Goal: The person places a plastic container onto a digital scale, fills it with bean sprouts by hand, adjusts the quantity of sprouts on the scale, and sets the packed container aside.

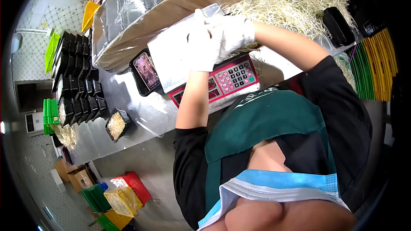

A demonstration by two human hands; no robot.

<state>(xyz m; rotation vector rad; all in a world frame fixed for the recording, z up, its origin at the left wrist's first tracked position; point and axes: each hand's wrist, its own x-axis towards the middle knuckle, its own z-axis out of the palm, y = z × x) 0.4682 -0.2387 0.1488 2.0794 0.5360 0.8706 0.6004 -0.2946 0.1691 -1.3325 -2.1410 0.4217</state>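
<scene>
My left hand (203, 50) and my right hand (233, 35), both in white gloves, come together over a red weighing scale (233, 77). They overlap above its white plate (165, 66). One gloved finger points up at the top of the left hand; the other fingers blend together in the glare. Whether anything is between the hands cannot be made out. Pale dry shreds (295, 2) are heaped just beyond my right hand. Left of the scale lies a phone (145, 70) with its screen lit.
A large plastic-lined box (171, 21) stands behind the scale. Black trays (81, 85) are stacked on the left, and a single filled tray (116, 125) sits near the table edge. On the right are an empty black tray (338, 26) and green and yellow crates (376, 68).
</scene>
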